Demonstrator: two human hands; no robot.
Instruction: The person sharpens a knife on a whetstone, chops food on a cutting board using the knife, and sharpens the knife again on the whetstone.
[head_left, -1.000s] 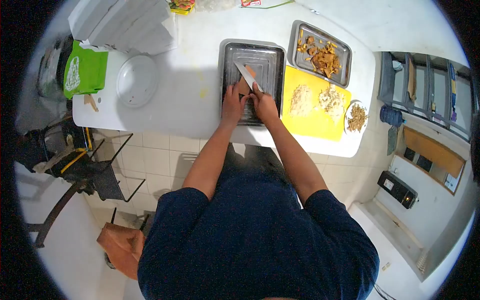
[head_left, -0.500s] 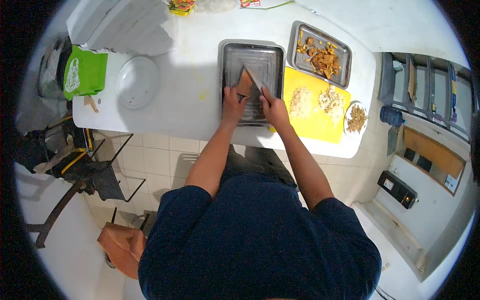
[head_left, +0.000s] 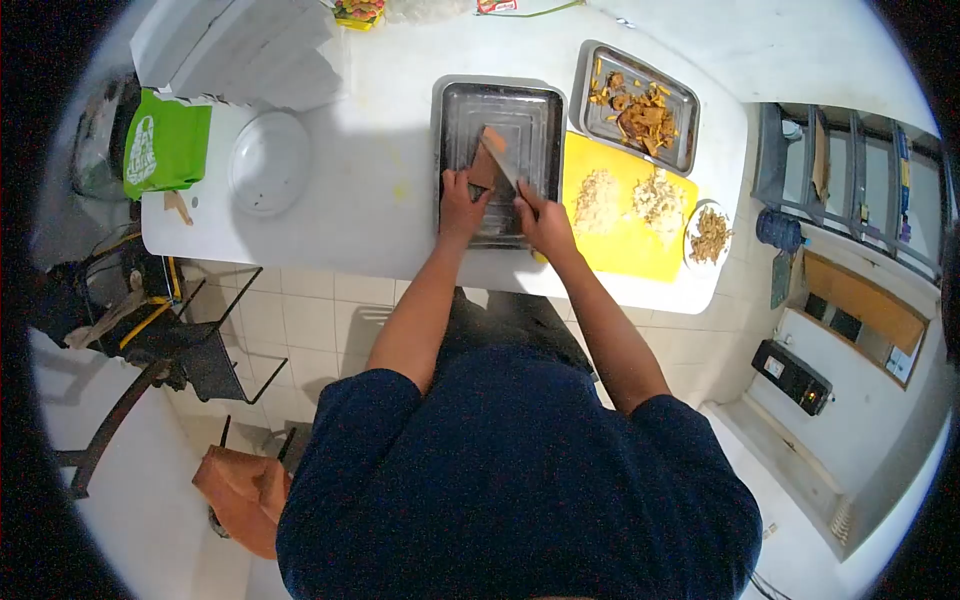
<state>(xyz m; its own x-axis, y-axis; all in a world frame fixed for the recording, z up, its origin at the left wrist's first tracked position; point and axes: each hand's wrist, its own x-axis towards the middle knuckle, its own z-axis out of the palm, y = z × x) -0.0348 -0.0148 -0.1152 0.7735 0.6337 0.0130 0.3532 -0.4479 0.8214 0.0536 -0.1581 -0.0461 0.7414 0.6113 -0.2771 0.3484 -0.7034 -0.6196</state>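
A dark metal tray (head_left: 455, 120) lies at the table's front edge, with a flat reddish-brown piece (head_left: 482, 167) in it. My left hand (head_left: 462, 207) is closed on the lower end of that piece. In my right hand (head_left: 547, 228) is the handle of a knife (head_left: 502, 164), its blade slanting up and left across the piece's right side. The blade's tip is near the top of the brown piece. What exactly the piece is cannot be made out.
Right of the tray, a yellow board (head_left: 625, 252) bears two pale chopped heaps. Beyond it is a metal tray (head_left: 685, 112) of brown pieces. A small plate (head_left: 690, 247) holds brown bits. Leftward are a white plate (head_left: 268, 165) and a green bag (head_left: 165, 145).
My right hand has moved right and down from beside my left hand, with the knife. The blade now lies over the piece's right side.
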